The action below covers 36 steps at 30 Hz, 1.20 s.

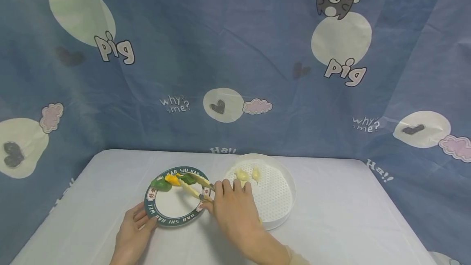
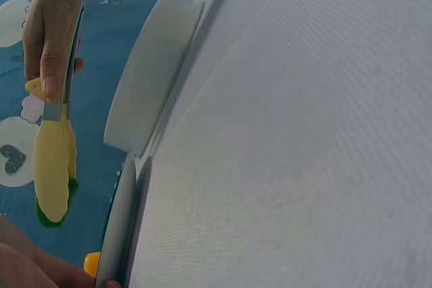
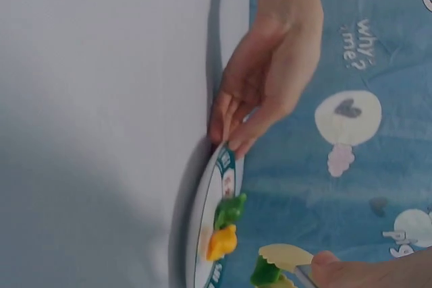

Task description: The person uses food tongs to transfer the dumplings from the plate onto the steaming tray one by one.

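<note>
A white plate with a dark green lettered rim (image 1: 158,215) lies on the table. At its far edge sit a green piece (image 1: 160,184), an orange piece (image 1: 172,179) and another green piece (image 1: 188,178). My left hand (image 1: 141,221) grips the plate's near-left rim, thumb over the edge (image 3: 233,141). My right hand (image 1: 217,194) holds tongs with yellow tips (image 1: 191,186), which reach over the plate's far right by the green piece. In the left wrist view the tongs (image 2: 52,160) hang above the plate rim (image 2: 118,227).
A round white perforated tray (image 1: 279,197) stands right of the plate, touching it or nearly so, with two pale yellow dumplings (image 1: 241,174) at its far side. The table has a white cloth (image 1: 349,216). A blue cartoon-print curtain (image 1: 235,60) hangs behind.
</note>
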{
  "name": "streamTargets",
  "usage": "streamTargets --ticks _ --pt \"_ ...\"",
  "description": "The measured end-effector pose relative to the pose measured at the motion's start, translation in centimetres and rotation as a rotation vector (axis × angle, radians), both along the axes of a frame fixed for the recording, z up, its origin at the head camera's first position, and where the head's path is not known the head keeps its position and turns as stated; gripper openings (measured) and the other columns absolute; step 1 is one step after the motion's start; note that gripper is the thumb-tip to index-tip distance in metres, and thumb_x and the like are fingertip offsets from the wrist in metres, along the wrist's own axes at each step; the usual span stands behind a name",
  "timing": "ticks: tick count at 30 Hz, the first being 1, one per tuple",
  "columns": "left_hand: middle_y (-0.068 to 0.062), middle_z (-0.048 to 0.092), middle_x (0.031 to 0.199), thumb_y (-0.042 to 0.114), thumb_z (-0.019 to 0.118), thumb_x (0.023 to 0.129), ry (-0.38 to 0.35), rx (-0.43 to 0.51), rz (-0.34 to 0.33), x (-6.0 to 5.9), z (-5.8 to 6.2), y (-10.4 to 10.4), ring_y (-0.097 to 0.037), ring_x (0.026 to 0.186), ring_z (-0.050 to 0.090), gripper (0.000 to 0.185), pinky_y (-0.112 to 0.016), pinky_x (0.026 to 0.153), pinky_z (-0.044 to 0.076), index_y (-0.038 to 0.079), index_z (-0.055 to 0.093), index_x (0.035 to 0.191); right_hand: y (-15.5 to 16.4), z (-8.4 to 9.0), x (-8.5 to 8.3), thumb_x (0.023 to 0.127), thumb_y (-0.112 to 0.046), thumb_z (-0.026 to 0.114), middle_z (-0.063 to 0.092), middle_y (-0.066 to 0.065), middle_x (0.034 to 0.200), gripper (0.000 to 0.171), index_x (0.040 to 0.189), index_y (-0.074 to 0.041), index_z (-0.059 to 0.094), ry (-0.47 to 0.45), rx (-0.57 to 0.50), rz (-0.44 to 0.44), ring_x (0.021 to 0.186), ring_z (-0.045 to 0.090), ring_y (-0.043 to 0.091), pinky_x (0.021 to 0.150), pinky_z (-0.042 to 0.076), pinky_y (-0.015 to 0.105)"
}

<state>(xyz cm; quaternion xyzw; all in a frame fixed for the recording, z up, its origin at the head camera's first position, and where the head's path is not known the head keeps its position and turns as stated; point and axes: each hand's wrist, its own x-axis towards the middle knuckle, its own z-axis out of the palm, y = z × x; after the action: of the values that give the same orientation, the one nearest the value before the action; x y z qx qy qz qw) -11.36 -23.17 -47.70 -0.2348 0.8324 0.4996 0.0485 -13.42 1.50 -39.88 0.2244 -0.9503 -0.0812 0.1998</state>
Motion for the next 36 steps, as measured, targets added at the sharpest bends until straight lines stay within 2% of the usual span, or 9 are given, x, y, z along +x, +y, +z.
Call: streamTargets --ticks 8,17,27,36 --pt "-0.041 0.036 0.162 0.025 0.053 0.11 0.003 -0.014 0.0 0.0 -0.1 0.1 -0.055 0.149 0.047 0.082 -0.064 0.119 0.048 -0.013 0.007 0.167 1.7 0.4 -0.1 0.102 -0.07 0.052 0.056 -0.004 0.084 0.055 0.099 -0.015 0.06 -0.009 -0.029 -0.031 0.08 0.052 0.018 0.07 0.04 0.032" --pt "-0.042 0.035 0.162 0.025 0.053 0.111 -0.009 -0.026 -0.015 0.0 0.1 0.1 -0.056 0.148 0.047 0.082 -0.065 0.119 0.047 -0.015 0.006 0.166 3.8 0.9 -0.3 0.1 -0.064 0.064 0.053 -0.003 0.082 0.051 0.1 -0.013 0.061 0.015 -0.066 -0.055 0.074 0.045 0.017 0.065 0.031 0.029" --pt "-0.044 0.034 0.161 0.023 0.053 0.11 -0.026 -0.039 -0.005 0.1 0.2 0.2 -0.057 0.148 0.045 0.082 -0.065 0.117 0.049 -0.015 0.006 0.166 6.1 0.9 -0.3 0.098 -0.062 0.067 0.055 0.0 0.081 0.052 0.098 -0.01 0.061 0.06 -0.067 -0.084 0.072 0.051 0.02 0.064 0.039 0.032" --pt "-0.042 0.037 0.161 0.023 0.053 0.11 -0.003 -0.036 0.021 0.1 0.3 0.3 -0.056 0.147 0.047 0.081 -0.063 0.118 0.049 -0.013 0.007 0.166 7.9 0.5 0.1 0.098 -0.061 0.069 0.049 -0.001 0.076 0.051 0.093 -0.01 0.059 0.063 -0.081 -0.117 0.067 0.043 0.018 0.064 0.034 0.031"
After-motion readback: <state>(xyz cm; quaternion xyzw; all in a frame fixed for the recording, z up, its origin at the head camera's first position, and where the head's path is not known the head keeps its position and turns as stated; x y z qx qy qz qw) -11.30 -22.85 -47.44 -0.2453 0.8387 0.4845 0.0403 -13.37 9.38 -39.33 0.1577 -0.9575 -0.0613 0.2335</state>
